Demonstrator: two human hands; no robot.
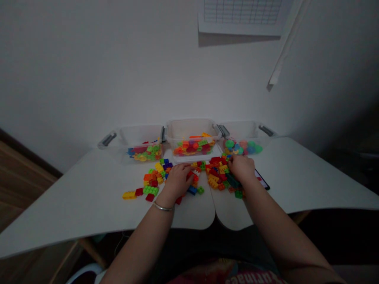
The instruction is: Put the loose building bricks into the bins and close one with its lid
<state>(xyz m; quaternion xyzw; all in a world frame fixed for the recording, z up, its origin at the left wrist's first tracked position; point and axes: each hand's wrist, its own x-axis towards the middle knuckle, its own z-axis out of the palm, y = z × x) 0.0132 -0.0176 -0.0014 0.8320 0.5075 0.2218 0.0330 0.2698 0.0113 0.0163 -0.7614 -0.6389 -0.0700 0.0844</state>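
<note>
Loose colourful building bricks [154, 182] lie scattered in the middle of two white tables [89, 189]. My left hand [177, 179] rests palm down on the bricks, fingers curled over a few; a thin bangle circles that wrist. My right hand [241, 167] lies on the right part of the pile [217, 177], fingers bent into the bricks. What either hand grips is hidden beneath it. Behind the pile stand three clear plastic bins: the left bin [139, 136], the middle bin [189, 128] and the right bin [245, 130], each holding coloured pieces.
A dark phone [262, 180] lies just right of my right wrist. The tables meet in a rounded gap at the front centre. A white wall rises right behind the bins. Wooden floor shows at far left.
</note>
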